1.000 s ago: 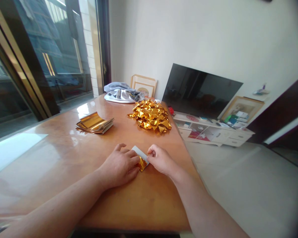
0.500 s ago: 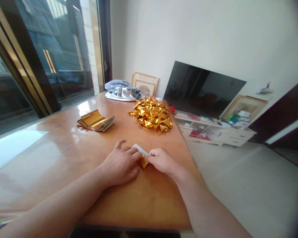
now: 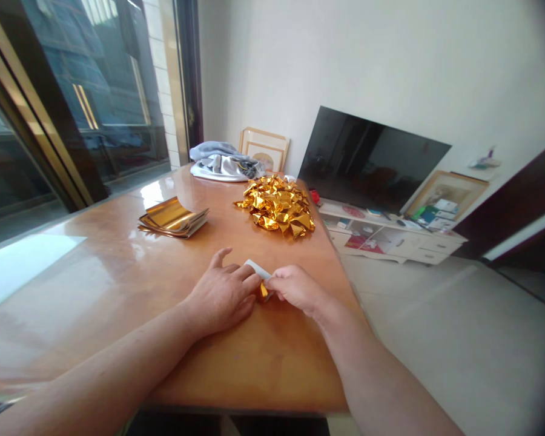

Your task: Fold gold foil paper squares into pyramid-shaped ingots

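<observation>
A small sheet of gold foil paper (image 3: 257, 269) lies on the table between my hands, partly folded. Its pale underside shows along the far edge and gold shows at the near side. My left hand (image 3: 227, 292) rests over its left part, index finger and thumb closed on the paper, another finger lifted away. From the other side my right hand (image 3: 295, 289) pinches the right end between thumb and curled fingers. Much of the sheet is hidden beneath the fingers. Beyond, to the left, sits a stack of flat gold foil sheets (image 3: 172, 217); to the right is a heap of folded gold foil pieces (image 3: 279, 206).
The glossy wooden table (image 3: 236, 369) has its right edge close to my right forearm. Bundled grey-blue cloth (image 3: 222, 162) lies at the far end. Past the table stand a television (image 3: 372, 163) and a low white cabinet (image 3: 404, 242). Glass doors line the left.
Both hands stay on the same sheet, with small finger shifts at the fold. My right hand's fingers curl slightly more under the paper's end. The view has tilted a little.
</observation>
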The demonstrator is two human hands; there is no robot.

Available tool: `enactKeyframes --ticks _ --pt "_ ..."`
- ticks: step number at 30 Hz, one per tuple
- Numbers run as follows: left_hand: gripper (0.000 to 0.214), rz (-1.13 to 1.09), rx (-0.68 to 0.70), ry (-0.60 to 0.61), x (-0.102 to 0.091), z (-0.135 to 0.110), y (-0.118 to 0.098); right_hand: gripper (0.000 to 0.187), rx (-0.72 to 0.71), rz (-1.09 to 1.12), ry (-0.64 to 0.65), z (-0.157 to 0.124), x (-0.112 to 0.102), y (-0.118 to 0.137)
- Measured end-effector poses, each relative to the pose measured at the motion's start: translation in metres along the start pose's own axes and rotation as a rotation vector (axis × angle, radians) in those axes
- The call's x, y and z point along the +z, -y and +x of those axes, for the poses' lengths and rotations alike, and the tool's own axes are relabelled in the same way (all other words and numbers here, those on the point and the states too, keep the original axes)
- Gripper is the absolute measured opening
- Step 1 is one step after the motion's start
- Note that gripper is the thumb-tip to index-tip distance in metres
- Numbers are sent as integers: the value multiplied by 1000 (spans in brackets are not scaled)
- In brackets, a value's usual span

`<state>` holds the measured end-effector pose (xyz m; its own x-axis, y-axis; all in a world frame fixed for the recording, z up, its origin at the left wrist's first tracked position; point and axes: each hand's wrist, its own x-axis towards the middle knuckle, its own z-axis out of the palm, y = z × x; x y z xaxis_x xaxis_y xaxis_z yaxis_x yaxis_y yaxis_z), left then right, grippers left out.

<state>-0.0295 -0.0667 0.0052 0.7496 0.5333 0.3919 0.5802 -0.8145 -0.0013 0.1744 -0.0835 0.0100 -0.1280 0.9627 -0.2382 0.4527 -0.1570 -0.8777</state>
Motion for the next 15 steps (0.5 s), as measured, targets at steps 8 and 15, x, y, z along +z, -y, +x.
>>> enactKeyframes --ticks 8,15 --pt "13 63 13 -25 6 0 2 24 -7 45 13 -1 0 0" --pt "15 63 62 9 3 -1 4 29 -47 -103 32 0 -2 -3"
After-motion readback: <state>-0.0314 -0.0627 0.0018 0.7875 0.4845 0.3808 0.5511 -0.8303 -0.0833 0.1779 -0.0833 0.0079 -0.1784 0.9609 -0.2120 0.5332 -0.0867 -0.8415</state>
